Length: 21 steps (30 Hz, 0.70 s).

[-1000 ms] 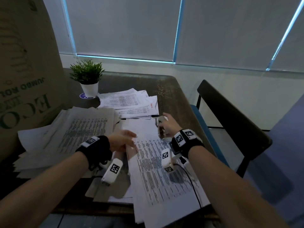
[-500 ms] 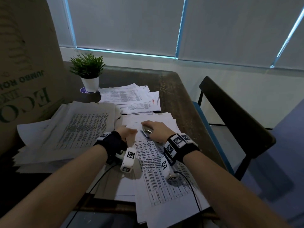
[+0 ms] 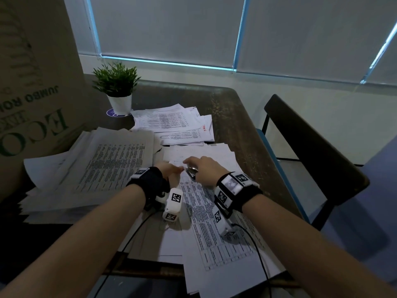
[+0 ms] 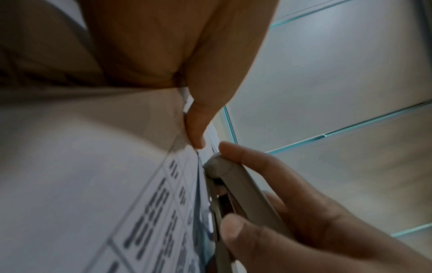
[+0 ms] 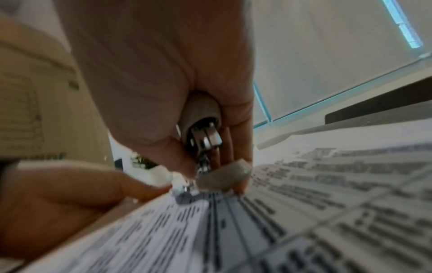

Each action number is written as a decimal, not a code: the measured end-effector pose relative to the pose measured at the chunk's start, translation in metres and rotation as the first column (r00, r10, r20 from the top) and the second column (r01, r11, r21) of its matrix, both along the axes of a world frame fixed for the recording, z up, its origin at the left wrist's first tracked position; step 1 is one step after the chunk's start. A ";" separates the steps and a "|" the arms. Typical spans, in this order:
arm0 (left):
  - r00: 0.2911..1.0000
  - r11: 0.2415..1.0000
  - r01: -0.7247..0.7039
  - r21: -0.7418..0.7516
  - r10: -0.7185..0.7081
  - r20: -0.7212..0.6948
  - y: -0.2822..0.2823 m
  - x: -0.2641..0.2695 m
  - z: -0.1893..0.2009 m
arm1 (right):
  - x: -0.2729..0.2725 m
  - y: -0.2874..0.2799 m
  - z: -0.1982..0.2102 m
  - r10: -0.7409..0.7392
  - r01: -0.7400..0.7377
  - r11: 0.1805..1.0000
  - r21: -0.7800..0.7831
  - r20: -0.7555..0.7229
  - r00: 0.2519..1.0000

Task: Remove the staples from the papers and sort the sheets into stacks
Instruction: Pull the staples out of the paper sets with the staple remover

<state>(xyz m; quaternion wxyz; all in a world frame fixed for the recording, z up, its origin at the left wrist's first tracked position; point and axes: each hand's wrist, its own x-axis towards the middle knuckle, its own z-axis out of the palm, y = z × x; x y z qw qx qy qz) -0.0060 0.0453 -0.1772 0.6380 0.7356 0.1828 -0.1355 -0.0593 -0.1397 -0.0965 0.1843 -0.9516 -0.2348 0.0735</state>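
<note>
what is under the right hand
A grey metal staple remover, gripped by the right hand, at the corner of the white printed sheet, with more white sheets beneath. The staple itself is covered.

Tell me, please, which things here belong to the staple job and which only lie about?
For the job:
- grey staple tool, held in the right hand
- printed sheets, corner pinched by the left hand
- left paper stack
- back paper stack

Lying about:
- potted plant
- cardboard box
- chair
</note>
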 end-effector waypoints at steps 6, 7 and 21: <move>0.999 0.999 0.044 0.023 -0.044 0.001 -0.001 0.001 0.001 | -0.005 -0.013 0.004 0.023 -0.023 1.000 -0.015 -0.049 0.999; 0.999 0.999 0.039 0.033 -0.040 0.001 -0.001 -0.001 0.004 | -0.005 -0.011 0.002 0.016 -0.017 1.000 -0.019 -0.043 0.999; 1.000 1.000 -0.010 0.026 0.009 0.029 0.001 -0.002 -0.001 | -0.001 0.012 -0.005 -0.097 0.097 0.994 0.043 -0.015 0.995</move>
